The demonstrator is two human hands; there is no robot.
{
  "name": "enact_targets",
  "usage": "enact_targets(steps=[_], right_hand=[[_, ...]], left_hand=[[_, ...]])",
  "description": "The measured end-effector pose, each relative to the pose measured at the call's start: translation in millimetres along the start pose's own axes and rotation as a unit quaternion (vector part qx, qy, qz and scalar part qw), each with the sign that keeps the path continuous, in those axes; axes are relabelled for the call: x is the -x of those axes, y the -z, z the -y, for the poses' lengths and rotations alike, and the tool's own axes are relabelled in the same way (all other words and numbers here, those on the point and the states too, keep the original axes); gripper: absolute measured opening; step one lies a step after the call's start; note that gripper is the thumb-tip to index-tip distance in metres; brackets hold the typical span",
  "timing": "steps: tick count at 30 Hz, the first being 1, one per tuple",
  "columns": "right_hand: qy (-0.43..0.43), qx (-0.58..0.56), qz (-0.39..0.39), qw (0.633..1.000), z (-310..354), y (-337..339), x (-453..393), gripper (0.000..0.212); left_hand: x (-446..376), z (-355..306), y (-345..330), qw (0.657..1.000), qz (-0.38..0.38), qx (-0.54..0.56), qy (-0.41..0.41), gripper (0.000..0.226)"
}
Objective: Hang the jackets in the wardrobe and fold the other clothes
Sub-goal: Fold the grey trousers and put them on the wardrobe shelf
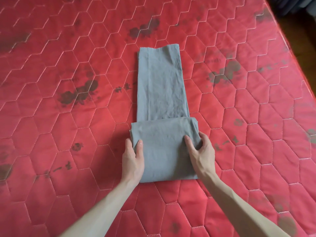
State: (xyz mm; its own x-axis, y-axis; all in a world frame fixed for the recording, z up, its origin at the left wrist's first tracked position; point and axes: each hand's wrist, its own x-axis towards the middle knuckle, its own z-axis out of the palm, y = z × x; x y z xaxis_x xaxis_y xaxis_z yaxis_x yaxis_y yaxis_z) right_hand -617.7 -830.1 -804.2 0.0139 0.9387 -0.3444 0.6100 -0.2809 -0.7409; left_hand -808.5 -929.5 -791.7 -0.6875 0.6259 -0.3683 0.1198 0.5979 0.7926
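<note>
Left hand (133,161), right hand (201,151): each pinching side edge of folded grey cloth (162,93); on red mattress (68,117).

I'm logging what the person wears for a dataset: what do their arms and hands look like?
Both forearms are bare, with no sleeves in view. The left hand and right hand wear no gloves, rings, watch or bracelets that can be seen.

Grey garment (162,93) — matt, creased cloth; mattress (68,134) — quilted, sheeny fabric.

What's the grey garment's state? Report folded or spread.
Partly folded: the grey garment lies as a narrow strip, near end doubled over and gripped by both hands.
</note>
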Motion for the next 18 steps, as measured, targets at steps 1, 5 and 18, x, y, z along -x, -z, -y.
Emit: enact_targets(steps=[1, 5, 18], right_hand=[[0.01, 0.011, -0.009, 1.0, 0.5, 0.8, 0.9, 0.051], [0.023, 0.074, -0.045, 0.996, -6.0, -2.2, 14.9, 0.048], [0.364, 0.342, 0.082, 0.863, -56.1, -6.8, 29.6, 0.081]], left_hand=[[-0.1, 0.7, 1.4, 1.0, 0.006, -0.002, 0.001, 0.027], [-5.1, 15.1, 4.4, 0.998, 0.034, -0.04, 0.026, 0.023], [23.9, 41.5, 13.7, 0.833, 0.014, -0.444, -0.331, 0.075]])
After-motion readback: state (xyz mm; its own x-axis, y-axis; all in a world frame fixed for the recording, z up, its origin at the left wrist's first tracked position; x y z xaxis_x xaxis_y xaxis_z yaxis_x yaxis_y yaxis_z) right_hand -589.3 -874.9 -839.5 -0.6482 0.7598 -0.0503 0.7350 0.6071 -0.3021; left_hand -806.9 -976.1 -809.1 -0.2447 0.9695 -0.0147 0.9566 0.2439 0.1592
